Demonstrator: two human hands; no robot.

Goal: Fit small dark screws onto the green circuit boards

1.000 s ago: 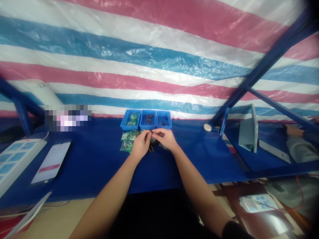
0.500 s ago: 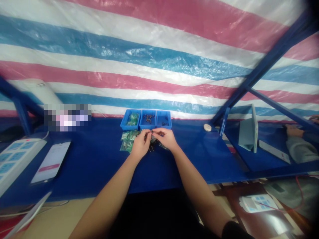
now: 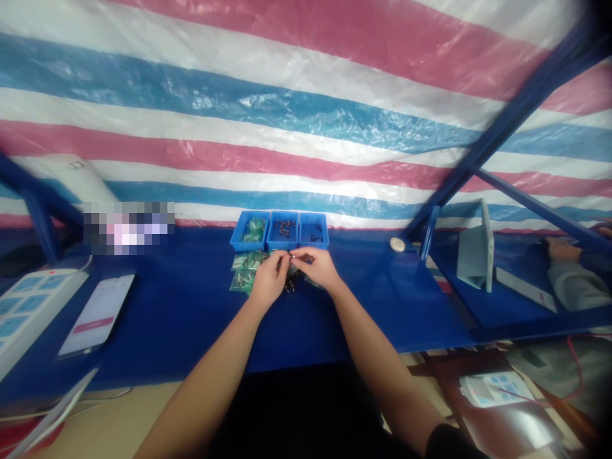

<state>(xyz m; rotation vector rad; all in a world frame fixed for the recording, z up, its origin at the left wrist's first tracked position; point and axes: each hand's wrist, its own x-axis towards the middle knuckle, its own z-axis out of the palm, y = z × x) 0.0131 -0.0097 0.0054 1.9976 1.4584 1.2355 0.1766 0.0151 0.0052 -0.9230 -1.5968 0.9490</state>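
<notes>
My left hand [image 3: 270,278] and my right hand [image 3: 318,266] meet fingertip to fingertip over the table, both closed in a pinch. Whatever lies between the fingers is too small to name. Beneath and beside them are small clear bags [image 3: 243,279] with green and silvery contents, at the left hand. Small dark and brass-coloured pieces [image 3: 290,284] lie under the hands, partly covered. Just behind stand three blue bins: the left bin [image 3: 234,242] holds green-tinted bags, the middle bin [image 3: 282,245] small brass-and-dark parts, and the right bin [image 3: 314,245] a few dark pieces.
On the blue table [image 3: 191,331] at left lie a phone [image 3: 98,315] and a power strip [image 3: 36,306]. A round whitish object [image 3: 397,244] sits at right, near a blue frame post [image 3: 430,234]. Beyond it are a propped tablet [image 3: 478,248] and another person's sleeve [image 3: 576,290].
Both hands stay together in nearly the same place, with only a slight shift of the fingers. The bins and bags have not moved.
</notes>
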